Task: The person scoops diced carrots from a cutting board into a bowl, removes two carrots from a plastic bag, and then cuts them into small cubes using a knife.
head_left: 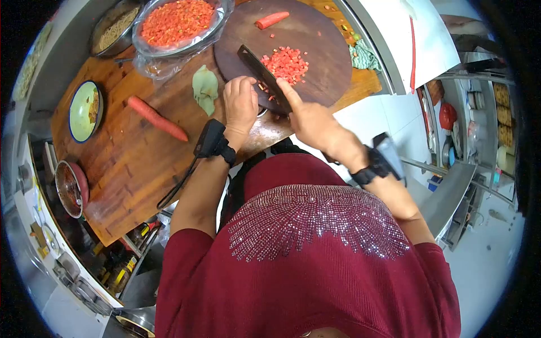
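My right hand (pixel 316 125) grips a dark-bladed cleaver (pixel 259 70), its index finger stretched along the blade. The cleaver stands over the near part of a round wooden cutting board (pixel 332 53). Just right of the blade lies a heap of diced carrot (pixel 288 63), with a few bits by the edge. My left hand (pixel 241 104) is closed with curled fingers at the board's near-left rim, close to the blade; whatever its fingertips hold is hidden. Farther back on the board rests a cut piece of carrot (pixel 272 20).
On the wooden table (pixel 129 169) lie a whole carrot (pixel 158 118) and a pale green leaf-like piece (pixel 205 90). A plastic-lined bowl of diced carrot (pixel 177 23), a noodle-like bowl (pixel 116 28), a green enamel bowl (pixel 84 111) and a red bowl (pixel 72 188) stand left. A cloth (pixel 364 55) sits right.
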A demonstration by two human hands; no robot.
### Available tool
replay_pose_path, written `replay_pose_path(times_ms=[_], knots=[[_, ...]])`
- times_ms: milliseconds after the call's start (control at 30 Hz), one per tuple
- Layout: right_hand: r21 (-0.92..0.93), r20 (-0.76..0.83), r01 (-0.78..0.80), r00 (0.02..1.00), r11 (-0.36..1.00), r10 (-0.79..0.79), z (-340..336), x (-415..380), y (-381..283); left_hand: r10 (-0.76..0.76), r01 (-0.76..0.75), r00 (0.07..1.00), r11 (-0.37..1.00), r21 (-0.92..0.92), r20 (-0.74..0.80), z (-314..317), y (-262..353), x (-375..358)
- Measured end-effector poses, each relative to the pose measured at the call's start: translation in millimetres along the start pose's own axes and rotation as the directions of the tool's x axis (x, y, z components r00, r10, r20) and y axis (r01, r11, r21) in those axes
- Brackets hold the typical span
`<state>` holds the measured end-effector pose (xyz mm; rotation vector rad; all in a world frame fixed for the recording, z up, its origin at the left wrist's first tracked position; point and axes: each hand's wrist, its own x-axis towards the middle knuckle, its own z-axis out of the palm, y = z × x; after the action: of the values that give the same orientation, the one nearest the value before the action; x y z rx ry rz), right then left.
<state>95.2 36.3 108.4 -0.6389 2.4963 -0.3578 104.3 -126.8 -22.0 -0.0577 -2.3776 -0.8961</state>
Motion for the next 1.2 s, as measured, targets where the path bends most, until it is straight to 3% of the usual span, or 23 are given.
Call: replay_pose_path(times_ms=[133,367,567,700,833,933,967,1067,1133,1200], knots=[[0.007,-0.074,0.032,0.997,0.999,-0.031,9.1,2.9,3.5,0.034,-0.036,0.998,0.999,0.033,0.047,-2.3,3.8,-0.8],[-0.023,-0.010,0.075,0.997,0.997,-0.075,-21.4,6.6,-2.2,0.050,-0.061,0.993,0.992,0.110,0.104,-6.7,3.6,1.2],[0.100,-0.051,0.129,0.991,0.987,-0.124,-19.1,9.5,-1.8,0.030,-0.035,0.996,0.998,0.061,0.080,-7.2,7.2,0.1],[0.035,-0.063,0.020,0.998,0.999,-0.017,11.1,7.6,-6.0,-0.015,0.015,0.999,1.000,0.018,0.031,-5.3,4.0,-2.7],[-0.004,-0.132,0.042,0.990,0.999,-0.042,15.8,8.0,3.3,-0.072,0.073,0.997,0.996,-0.046,0.020,-2.8,2.4,-3.1],[0.193,-0.225,0.203,0.961,0.960,-0.158,1.0,14.6,16.2,-0.140,0.147,0.988,0.981,-0.124,0.061,-5.9,5.5,5.2],[0.267,-0.144,0.074,0.989,0.961,-0.036,-13.8,10.9,9.5,-0.078,0.087,0.995,0.981,-0.174,0.059,-4.8,16.3,11.8],[0.423,-0.361,0.276,0.925,0.863,-0.119,-3.9,16.5,41.2,0.203,-0.182,0.974,0.964,-0.192,0.098,-5.6,53.7,26.3],[0.711,-0.131,0.090,0.991,0.698,0.006,-31.5,6.7,37.1,0.210,-0.161,0.941,0.967,-0.195,0.264,4.9,66.9,33.5],[0.848,-0.093,0.088,0.996,0.523,-0.016,-39.4,8.2,59.1,0.223,-0.208,0.931,0.975,-0.083,0.289,21.6,66.6,49.4]])
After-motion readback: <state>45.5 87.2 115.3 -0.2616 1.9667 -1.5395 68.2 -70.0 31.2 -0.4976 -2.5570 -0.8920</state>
